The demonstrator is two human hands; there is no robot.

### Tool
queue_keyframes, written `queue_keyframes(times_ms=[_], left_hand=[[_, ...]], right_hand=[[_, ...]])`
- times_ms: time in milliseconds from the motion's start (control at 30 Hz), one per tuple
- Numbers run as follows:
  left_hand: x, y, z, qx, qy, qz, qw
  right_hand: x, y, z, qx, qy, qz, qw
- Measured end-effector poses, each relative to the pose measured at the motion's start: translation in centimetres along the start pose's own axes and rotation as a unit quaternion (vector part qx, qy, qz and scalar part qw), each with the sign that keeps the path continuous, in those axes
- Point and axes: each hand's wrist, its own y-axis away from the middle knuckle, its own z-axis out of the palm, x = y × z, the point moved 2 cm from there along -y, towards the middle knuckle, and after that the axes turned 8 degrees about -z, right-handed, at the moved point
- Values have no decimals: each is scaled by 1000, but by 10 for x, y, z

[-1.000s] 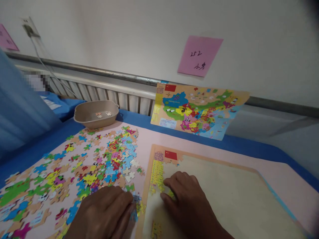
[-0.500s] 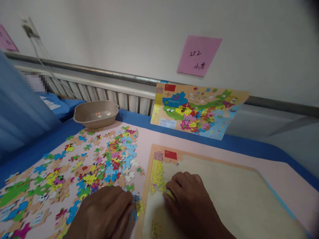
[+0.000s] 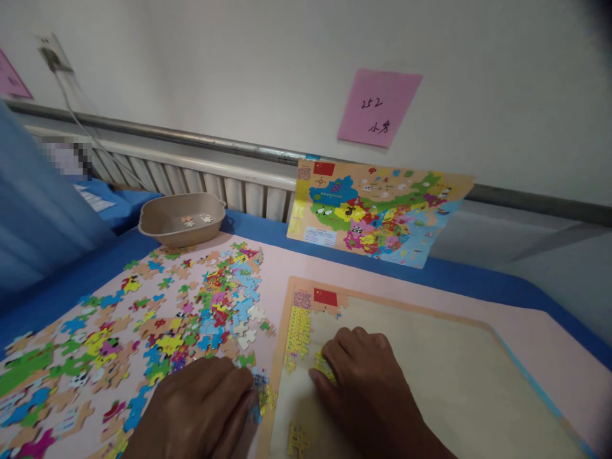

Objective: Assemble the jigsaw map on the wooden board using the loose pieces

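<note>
Risk: the yellow puzzle piece (image 3: 325, 368) under the right hand (image 3: 363, 376) may seat crooked if pressed off its slot in the puzzle tray (image 3: 430, 357). Fingers pinch it flat, beside the yellow text column (image 3: 299, 331). The left hand (image 3: 201, 408) lies flat on loose pieces (image 3: 191, 312); its grasp cannot be told

A plain white wall (image 3: 268, 57) carries a pink note (image 3: 378, 107) and a socket (image 3: 49, 50) above a ribbed white radiator (image 3: 191, 175) behind the blue-covered table (image 3: 478, 277).
</note>
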Motion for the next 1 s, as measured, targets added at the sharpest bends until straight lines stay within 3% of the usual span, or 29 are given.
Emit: queue_keyframes(times_ms=[333, 567, 867, 1000], left_hand=[[0, 0, 0, -10, -17, 6, 1000], [-1, 3, 3, -26, -10, 1, 1000], [2, 0, 2, -5, -3, -2, 1000], [0, 2, 4, -28, -8, -2, 1000]], right_hand=[[6, -9, 23, 9, -98, 13, 995], [6, -9, 22, -4, -106, 13, 994], [5, -10, 21, -5, -105, 25, 994], [5, -11, 21, -4, -112, 21, 993]])
